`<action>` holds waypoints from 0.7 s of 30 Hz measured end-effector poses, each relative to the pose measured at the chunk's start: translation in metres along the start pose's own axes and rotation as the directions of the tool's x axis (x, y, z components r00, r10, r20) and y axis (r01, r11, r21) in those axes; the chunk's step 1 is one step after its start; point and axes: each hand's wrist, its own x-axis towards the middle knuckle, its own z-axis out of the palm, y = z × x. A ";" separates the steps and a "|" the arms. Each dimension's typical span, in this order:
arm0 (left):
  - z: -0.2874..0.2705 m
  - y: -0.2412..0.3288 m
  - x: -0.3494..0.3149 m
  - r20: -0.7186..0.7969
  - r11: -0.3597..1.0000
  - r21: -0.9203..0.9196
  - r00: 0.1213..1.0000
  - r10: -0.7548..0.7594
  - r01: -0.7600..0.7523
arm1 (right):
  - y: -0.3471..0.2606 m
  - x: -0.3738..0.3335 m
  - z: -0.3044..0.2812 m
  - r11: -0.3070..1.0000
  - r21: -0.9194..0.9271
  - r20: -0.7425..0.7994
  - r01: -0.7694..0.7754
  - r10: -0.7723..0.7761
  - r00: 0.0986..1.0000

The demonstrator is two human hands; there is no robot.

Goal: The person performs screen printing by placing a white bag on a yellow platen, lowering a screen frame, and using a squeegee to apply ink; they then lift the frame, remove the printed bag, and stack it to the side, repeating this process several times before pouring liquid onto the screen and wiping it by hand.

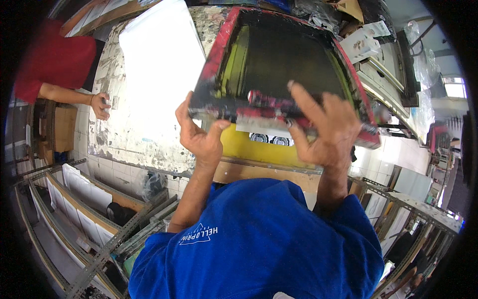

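Observation:
A screen printing frame (215,67) with red and black stained edges stands with its near side raised. Its dark mesh (284,55) has yellow-green ink along the sides. My left hand (201,142) grips the near left corner, thumb at the front edge. A squeegee (271,101) with a pink and black smeared handle rests inside along the near edge. My right hand (326,127) is over the near right part of the frame, its index finger stretched out and thumb apart; whether it touches the squeegee is unclear. Beneath the frame, a white sheet with dark round prints (269,138) lies on a yellow board (231,144).
White sheets (159,70) are stacked on the stained table (114,134) to the left. A person in a red sleeve (62,57) stands there, one hand (100,106) at the table. Metal racks (94,259) flank me. Boxes and plastic crowd the far right.

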 end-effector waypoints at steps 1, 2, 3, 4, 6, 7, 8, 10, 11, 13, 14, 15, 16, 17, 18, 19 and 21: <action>0.014 0.019 0.012 -0.030 1.000 -0.012 0.999 -0.013 0.013 | 0.009 0.011 -0.006 1.000 -0.016 -0.018 0.005 -0.005 1.000; 0.031 0.024 0.026 -0.107 0.989 -0.130 0.993 0.051 -0.065 | 0.020 0.025 -0.009 0.999 -0.025 -0.036 0.023 -0.024 0.999; 0.042 0.023 0.040 -0.126 0.969 -0.226 0.989 0.077 -0.104 | 0.030 0.040 -0.017 0.998 0.006 -0.083 0.055 -0.055 0.995; 0.056 0.020 0.056 -0.134 0.934 -0.329 0.986 0.097 -0.137 | 0.043 0.053 -0.027 0.996 0.041 -0.126 0.076 -0.070 0.990; 0.078 0.004 0.086 -0.139 0.859 -0.433 0.962 0.236 -0.274 | 0.067 0.080 -0.032 0.974 0.185 -0.160 0.127 -0.098 0.982; 0.083 -0.018 0.098 -0.151 0.915 -0.367 0.981 0.121 -0.169 | 0.080 0.091 -0.034 0.951 0.281 -0.154 0.126 -0.086 0.984; 0.089 -0.048 0.114 -0.045 0.957 -0.087 0.961 0.274 -0.277 | 0.078 0.111 -0.045 0.905 0.391 -0.172 0.167 -0.106 0.979; 0.116 -0.088 0.140 0.148 0.983 0.131 0.983 0.109 -0.129 | 0.074 0.132 -0.061 0.869 0.454 -0.197 0.194 -0.114 0.974; 0.129 -0.115 0.149 0.222 0.979 0.190 0.974 0.037 -0.081 | 0.072 0.135 -0.064 0.887 0.422 -0.208 0.188 -0.108 0.972; 0.140 -0.199 0.168 0.322 0.940 0.340 0.942 -0.099 -0.018 | 0.064 0.143 -0.062 0.960 0.196 -0.319 0.202 -0.132 0.939; 0.147 -0.233 0.166 0.319 0.853 0.508 0.946 -0.062 -0.116 | 0.064 0.147 -0.062 0.977 0.112 -0.352 0.183 -0.133 0.926; 0.149 -0.262 0.165 0.317 0.723 0.660 0.948 -0.022 -0.205 | 0.069 0.155 -0.060 0.981 0.107 -0.357 0.162 -0.115 0.927; 0.160 -0.263 0.161 0.342 0.566 0.774 0.940 0.005 -0.284 | 0.075 0.155 -0.061 0.978 0.129 -0.323 0.165 -0.116 0.939; 0.161 -0.263 0.161 0.436 0.563 0.771 0.891 -0.126 -0.298 | 0.081 0.155 -0.062 0.974 0.152 -0.289 0.168 -0.119 0.950; 0.167 -0.262 0.158 0.427 0.554 0.780 0.895 -0.130 -0.292 | 0.081 0.151 -0.072 0.952 0.215 -0.230 0.217 -0.167 0.959; 0.172 -0.259 0.154 0.416 0.545 0.789 0.900 -0.133 -0.284 | 0.081 0.152 -0.079 0.937 0.292 -0.168 0.193 -0.148 0.975; 0.178 -0.254 0.153 0.422 0.569 0.775 0.895 -0.145 -0.273 | 0.079 0.157 -0.091 0.897 0.440 -0.030 0.055 -0.046 0.998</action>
